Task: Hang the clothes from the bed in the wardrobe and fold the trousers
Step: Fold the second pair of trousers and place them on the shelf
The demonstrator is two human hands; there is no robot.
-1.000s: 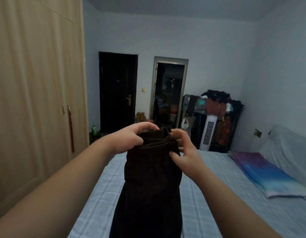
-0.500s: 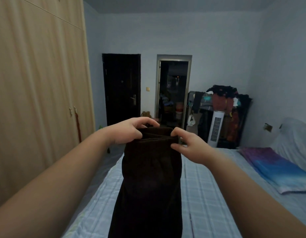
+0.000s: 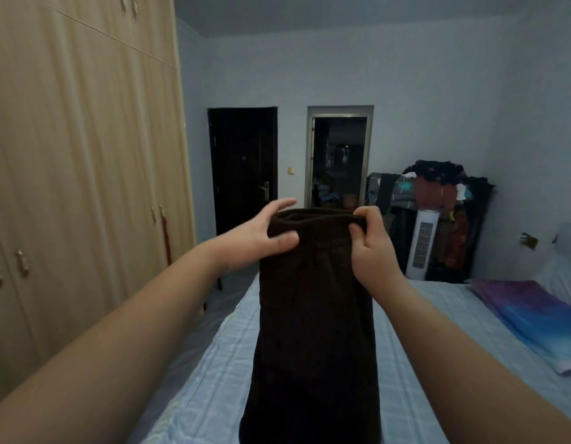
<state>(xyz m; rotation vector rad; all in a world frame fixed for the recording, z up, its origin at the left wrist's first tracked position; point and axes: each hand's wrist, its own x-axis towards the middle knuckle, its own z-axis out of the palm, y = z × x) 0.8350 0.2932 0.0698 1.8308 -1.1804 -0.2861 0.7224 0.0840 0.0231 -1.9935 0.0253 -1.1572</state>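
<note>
trousers (image 3: 313, 315) held up (hem cut off)

A dim bedroom in a home: a bed (image 3: 421, 315) with a pale checked cover fills the foreground, a pillow (image 3: 533, 312) lying at its right side. Tall wooden wardrobe (image 3: 79, 187) doors line the left wall, while a dark door (image 3: 242, 168) and an open doorway (image 3: 338, 161) break the far wall beside a rack (image 3: 437, 200) heaped with clothes and a white tower fan (image 3: 421, 245).
</note>
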